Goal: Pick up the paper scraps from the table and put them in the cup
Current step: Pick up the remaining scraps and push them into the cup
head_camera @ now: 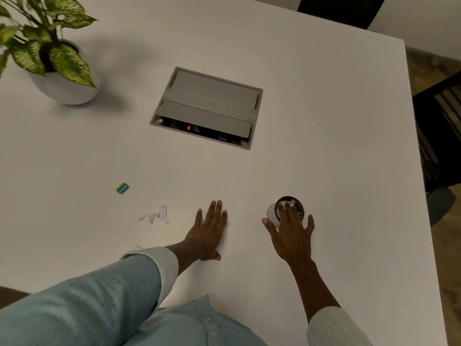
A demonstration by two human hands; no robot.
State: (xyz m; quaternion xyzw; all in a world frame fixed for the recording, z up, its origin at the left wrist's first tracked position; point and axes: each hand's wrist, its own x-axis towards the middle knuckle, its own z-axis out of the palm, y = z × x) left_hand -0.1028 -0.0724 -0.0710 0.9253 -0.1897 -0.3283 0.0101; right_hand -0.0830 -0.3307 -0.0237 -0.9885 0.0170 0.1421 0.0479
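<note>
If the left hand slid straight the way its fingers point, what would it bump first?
Probably the grey box sunk in the table. The left hand lies flat and only bare table shows between them.

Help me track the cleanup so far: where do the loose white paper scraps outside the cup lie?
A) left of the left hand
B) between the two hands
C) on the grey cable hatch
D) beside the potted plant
A: the white paper scraps lie on the white table left of the flat left hand, none between it and the right hand.
</note>
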